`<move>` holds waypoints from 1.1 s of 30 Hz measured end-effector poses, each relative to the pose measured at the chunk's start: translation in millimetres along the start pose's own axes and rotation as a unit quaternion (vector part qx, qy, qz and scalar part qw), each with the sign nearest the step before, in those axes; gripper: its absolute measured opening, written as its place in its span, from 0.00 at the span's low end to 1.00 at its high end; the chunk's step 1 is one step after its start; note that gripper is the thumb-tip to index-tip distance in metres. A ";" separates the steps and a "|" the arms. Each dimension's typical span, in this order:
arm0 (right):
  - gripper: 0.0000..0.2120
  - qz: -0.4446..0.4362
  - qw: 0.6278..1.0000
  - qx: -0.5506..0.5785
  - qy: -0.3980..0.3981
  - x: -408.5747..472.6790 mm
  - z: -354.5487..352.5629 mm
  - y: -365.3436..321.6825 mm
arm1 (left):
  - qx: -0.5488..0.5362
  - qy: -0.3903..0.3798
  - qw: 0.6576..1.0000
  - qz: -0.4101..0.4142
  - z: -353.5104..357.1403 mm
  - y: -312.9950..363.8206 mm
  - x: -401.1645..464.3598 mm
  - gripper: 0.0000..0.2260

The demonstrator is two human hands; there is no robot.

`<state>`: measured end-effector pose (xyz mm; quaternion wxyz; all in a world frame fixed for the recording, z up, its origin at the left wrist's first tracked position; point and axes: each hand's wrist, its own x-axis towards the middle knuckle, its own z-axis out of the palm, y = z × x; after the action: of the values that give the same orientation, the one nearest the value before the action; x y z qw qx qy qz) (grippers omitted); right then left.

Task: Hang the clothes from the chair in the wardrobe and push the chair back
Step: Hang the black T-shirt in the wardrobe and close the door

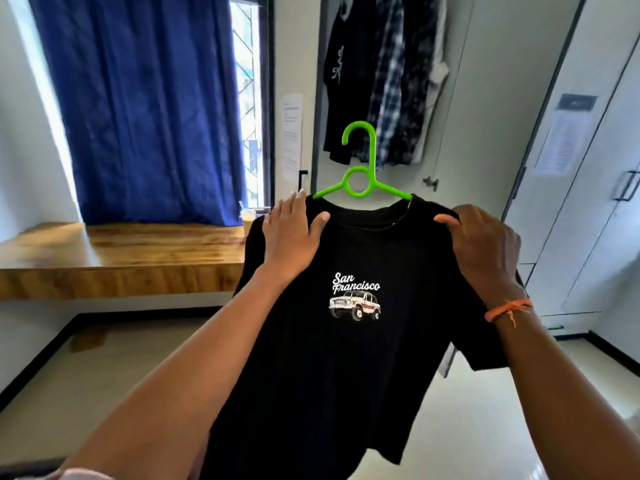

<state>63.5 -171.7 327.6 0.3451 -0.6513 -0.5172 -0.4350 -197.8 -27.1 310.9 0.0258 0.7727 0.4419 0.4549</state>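
A black T-shirt [346, 358] with a white "San Francisco" car print hangs on a bright green plastic hanger [362, 174], held up in front of me. My left hand [292, 233] lies on the shirt's left shoulder, fingers spread, thumb near the collar. My right hand [485, 244] pinches the right shoulder over the hanger arm. The hook points up and is free. Behind it the wardrobe [485, 81] stands open, with dark and plaid clothes [384, 77] hanging inside. The chair is not in view.
A wooden desk [121, 254] runs along the left wall under a blue curtain [145, 105] and a window [247, 98]. A small cup [248, 216] stands at the desk's right end. Shut white cupboard doors [588, 168] fill the right. The floor [485, 410] is pale and glossy.
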 end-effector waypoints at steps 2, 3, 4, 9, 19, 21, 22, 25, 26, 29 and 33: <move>0.26 0.006 1.000 -0.009 0.013 21.5 27.2 30.3 | -0.008 -0.017 1.000 0.002 38.4 9.6 22.3 0.30; 0.26 0.010 1.000 -0.010 0.018 33.8 44.1 48.2 | -0.008 -0.027 1.000 0.008 62.0 16.4 37.2 0.31; 0.26 0.016 1.000 -0.007 0.026 46.1 58.5 62.7 | -0.005 -0.036 0.999 0.012 83.7 21.4 51.0 0.31; 0.23 0.045 0.998 0.020 0.033 117.9 146.3 134.4 | -0.023 -0.076 0.997 -0.005 195.9 53.5 134.3 0.33; 0.23 -0.024 0.998 0.032 0.040 258.9 320.5 204.1 | -0.084 -0.017 0.992 -0.091 330.9 69.0 324.7 0.34; 0.23 -0.031 0.998 0.035 0.044 284.5 357.0 207.1 | -0.082 -0.001 0.992 -0.098 350.5 62.8 359.9 0.33; 0.23 -0.034 0.998 0.032 0.044 295.8 372.4 206.7 | -0.076 0.006 0.992 -0.100 358.4 59.0 374.4 0.33; 0.23 -0.052 0.997 0.026 0.050 338.5 427.6 205.3 | -0.056 0.020 0.994 -0.093 389.2 42.2 429.3 0.33; 0.23 -0.058 0.997 0.021 0.052 352.8 443.2 202.0 | -0.057 0.025 0.994 -0.092 396.5 36.2 448.1 0.33; 0.22 -0.086 0.995 0.020 0.053 406.2 485.0 186.4 | -0.081 0.045 0.990 -0.108 413.2 17.6 511.8 0.32; 0.19 -0.121 0.991 0.014 0.064 491.5 530.3 160.2 | -0.125 0.085 0.982 -0.114 425.2 -11.2 611.9 0.28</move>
<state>373.3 452.5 578.4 0.3311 -0.5501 -0.5751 -0.5070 223.1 566.0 473.6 0.1359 0.6662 0.4677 0.5648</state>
